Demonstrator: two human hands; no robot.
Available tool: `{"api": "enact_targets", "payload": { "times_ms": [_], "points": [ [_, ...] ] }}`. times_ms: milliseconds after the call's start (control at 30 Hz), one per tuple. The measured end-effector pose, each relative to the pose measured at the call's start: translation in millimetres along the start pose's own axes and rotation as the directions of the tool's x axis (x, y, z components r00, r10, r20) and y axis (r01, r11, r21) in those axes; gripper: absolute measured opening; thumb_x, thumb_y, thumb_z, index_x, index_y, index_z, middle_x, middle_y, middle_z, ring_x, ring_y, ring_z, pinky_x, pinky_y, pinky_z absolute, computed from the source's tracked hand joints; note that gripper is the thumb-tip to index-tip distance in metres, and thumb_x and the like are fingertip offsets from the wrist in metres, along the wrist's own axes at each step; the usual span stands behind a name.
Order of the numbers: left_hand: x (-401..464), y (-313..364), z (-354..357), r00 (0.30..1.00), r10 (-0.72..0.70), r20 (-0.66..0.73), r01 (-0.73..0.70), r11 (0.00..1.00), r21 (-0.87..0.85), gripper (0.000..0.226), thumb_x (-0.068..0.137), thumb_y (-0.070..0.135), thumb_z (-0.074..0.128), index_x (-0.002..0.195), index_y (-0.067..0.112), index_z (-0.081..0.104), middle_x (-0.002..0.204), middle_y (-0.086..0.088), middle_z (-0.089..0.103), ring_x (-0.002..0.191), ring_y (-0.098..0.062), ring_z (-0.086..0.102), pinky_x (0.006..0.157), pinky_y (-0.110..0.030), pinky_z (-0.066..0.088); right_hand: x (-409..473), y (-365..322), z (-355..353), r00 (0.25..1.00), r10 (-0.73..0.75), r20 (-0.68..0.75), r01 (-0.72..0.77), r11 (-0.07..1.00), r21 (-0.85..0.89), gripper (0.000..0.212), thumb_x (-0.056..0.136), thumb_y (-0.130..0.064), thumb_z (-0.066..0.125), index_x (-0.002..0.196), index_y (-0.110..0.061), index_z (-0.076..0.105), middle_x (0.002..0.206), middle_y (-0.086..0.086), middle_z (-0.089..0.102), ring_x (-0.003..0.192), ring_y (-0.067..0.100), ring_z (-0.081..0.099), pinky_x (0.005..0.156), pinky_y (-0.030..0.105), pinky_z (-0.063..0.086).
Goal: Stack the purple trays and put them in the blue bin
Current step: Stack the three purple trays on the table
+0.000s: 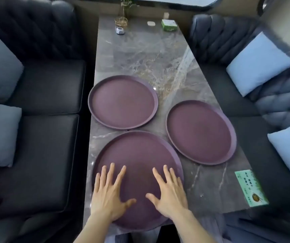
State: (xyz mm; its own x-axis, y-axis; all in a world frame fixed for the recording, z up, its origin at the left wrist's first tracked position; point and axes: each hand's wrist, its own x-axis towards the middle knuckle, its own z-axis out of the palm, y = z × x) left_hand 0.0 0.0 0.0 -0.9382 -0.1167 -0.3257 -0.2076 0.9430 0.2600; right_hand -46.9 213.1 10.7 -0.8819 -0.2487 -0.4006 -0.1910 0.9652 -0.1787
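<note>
Three round purple plastic trays lying flat and empty on the grey marble counter (140, 55), nearest tray (137, 151) at the near edge under the left hand (108, 195) and right hand (169, 195), both spread flat, second tray (123, 101) by the left edge, third tray (201, 131) by the right edge

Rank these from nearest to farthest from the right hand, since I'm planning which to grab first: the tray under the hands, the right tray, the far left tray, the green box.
1. Tray under the hands: the right hand lies over it.
2. Right tray: just beyond, to the right.
3. Far left tray: farther up, left side.
4. Green box: table's far end.
</note>
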Motion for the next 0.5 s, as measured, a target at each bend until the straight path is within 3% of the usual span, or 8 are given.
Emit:
{"api": "enact_targets", "payload": {
  "times_ms": [200, 367, 433, 500],
  "points": [
    [8.5, 11.1, 22.1, 0.998, 0.005, 0.058, -0.005, 1.0, 0.008, 0.126, 0.054, 0.088, 0.05, 0.145, 0.051, -0.028, 0.165, -0.001, -0.026, 0.149, -0.031, -0.03, 0.122, -0.048, -0.009, -0.6, 23.6, 13.3, 0.999, 0.001, -0.044, -0.003, 0.999, -0.032, 0.093, 0.079, -0.074, 0.043, 0.153, -0.04, -0.002, 0.164, 0.001, -0.009, 0.15, 0.027, -0.009, 0.121, 0.042, 0.007],
    [12.8, 22.3, 18.4, 0.996, -0.019, 0.084, 0.018, 1.0, 0.019, 0.126, 0.051, 0.088, 0.051, 0.152, 0.05, -0.015, 0.167, -0.004, -0.015, 0.151, -0.034, -0.02, 0.122, -0.048, -0.004, 3.1, 36.1, 10.6, 0.999, -0.002, -0.051, 0.002, 1.0, 0.007, 0.09, 0.08, -0.071, 0.046, 0.153, -0.041, 0.004, 0.165, -0.001, -0.007, 0.15, 0.025, -0.009, 0.121, 0.039, 0.01],
    [14.6, 31.9, 11.6, 0.998, -0.007, 0.057, 0.005, 0.999, 0.042, 0.12, 0.054, 0.086, 0.054, 0.157, 0.042, 0.01, 0.167, -0.009, 0.007, 0.153, -0.036, 0.0, 0.122, -0.048, 0.004, 5.9, 37.9, 5.2, 0.998, 0.003, -0.063, 0.003, 0.997, 0.082, 0.08, 0.082, -0.068, 0.046, 0.152, -0.038, 0.021, 0.164, -0.001, 0.01, 0.15, 0.024, 0.005, 0.119, 0.038, 0.018],
    [21.4, 43.9, 5.3, 0.996, 0.069, -0.051, -0.067, 0.997, 0.028, 0.096, 0.064, 0.077, 0.057, 0.145, 0.027, 0.05, 0.154, -0.011, 0.043, 0.144, -0.036, 0.036, 0.119, -0.05, 0.021, 13.0, 46.5, -7.7, 0.981, 0.053, -0.185, -0.014, 0.978, 0.209, 0.059, 0.086, -0.061, 0.048, 0.138, -0.033, 0.052, 0.145, -0.002, 0.051, 0.136, 0.023, 0.042, 0.106, 0.036, 0.038]
  ]
}}
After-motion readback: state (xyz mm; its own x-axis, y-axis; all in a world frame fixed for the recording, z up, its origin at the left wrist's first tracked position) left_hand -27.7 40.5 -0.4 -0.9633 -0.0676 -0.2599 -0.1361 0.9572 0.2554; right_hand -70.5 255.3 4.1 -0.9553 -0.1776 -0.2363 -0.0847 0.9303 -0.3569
